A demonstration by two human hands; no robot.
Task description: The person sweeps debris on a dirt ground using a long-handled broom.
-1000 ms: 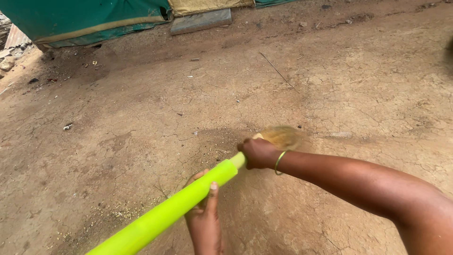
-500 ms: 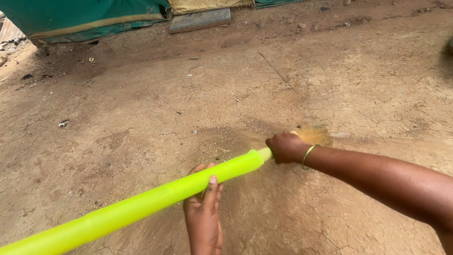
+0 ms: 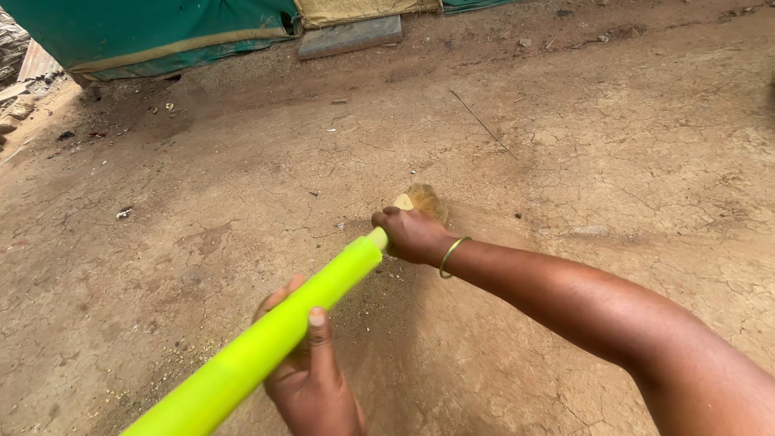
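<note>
**Gripping a lime-green broom over cracked earth**

Seen from the head camera, looking down onto bare, cracked brown ground (image 3: 202, 242).

Left hand (image 3: 311, 371): closed around the lime-green handle (image 3: 274, 339) near the lower middle of the frame, thumb laid across the top, fingers curled underneath. Handle running diagonally from the bottom left edge up toward the centre, tilted, lower end cut off by the frame.

Right hand (image 3: 412, 234): clenched on the upper end of the same handle, right where the green tube narrows and meets the broom head. Thin green bangle (image 3: 450, 257) on that wrist, forearm stretching off toward the bottom right corner.

Broom head (image 3: 424, 200): a small tan bristle clump just beyond the right fist, blurred, low at the ground; contact with the soil not possible to tell. Darker patch of loose grit and fine crumbs (image 3: 379, 274) on the earth below and beside the two hands.

Further back: a thin straight twig (image 3: 483, 123) lying well apart from the broom, scattered small litter bits, a flat grey slab (image 3: 349, 36) near the top edge, and a green tarpaulin (image 3: 145, 32) with a tan border along the upper left.
</note>
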